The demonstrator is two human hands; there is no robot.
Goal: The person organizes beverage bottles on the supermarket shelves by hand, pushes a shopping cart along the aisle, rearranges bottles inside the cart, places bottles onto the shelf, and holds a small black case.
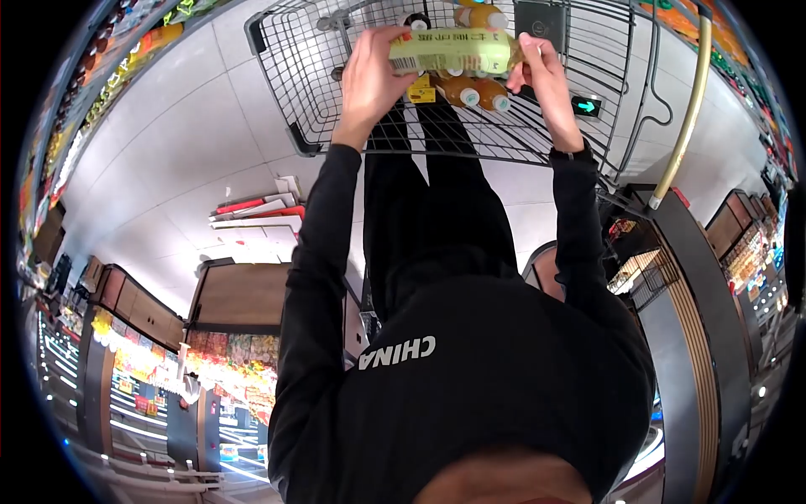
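A drink bottle with a pale green label [453, 52] lies sideways between my two hands, above the shopping cart. My left hand [371, 80] is wrapped round one end of it, near a barcode. At the other end, my right hand [541, 80] grips the bottle by its cap and neck; the cap is mostly hidden by the fingers. Below it in the wire shopping cart [315, 105] lie several bottles of orange-brown drink [457, 91], with another orange bottle [480, 17] behind. A small yellow package [421, 91] is beside them.
A dark flat box [541, 21] stands at the cart's far side. Shelves of bottles [159, 38] run along the left. A yellow bar [684, 109] rises on the right. Red and white boxes [259, 210] lie on the tiled floor [159, 151].
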